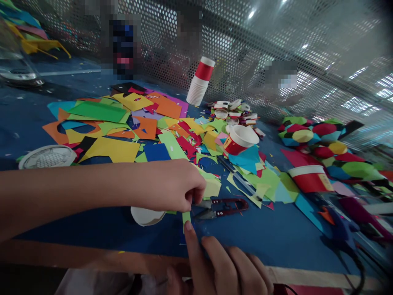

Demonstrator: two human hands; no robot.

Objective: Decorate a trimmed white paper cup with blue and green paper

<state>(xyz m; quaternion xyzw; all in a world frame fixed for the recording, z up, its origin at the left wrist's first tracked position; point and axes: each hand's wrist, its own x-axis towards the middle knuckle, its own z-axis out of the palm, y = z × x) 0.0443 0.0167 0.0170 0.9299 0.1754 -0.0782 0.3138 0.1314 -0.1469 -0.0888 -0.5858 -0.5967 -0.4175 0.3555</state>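
Head: seemingly pinched green strip [186, 216] with left hand [179, 183], pressed with right hand [225, 266], unclosed. Looked flimsy, best end-held.

Left forearm [86, 190] bare, running in nearly level from my left, wrist [144, 186] close to straight. I have the left hand [176, 180] curled, knuckles up, fingers [196, 184] bent downward; from here I can't make out their grip. Right hand [227, 270] low, back upward: index finger [195, 248] stretched forward, tip near the left hand but apart, the next fingers bent alongside, thumb [175, 282] partly cut off.
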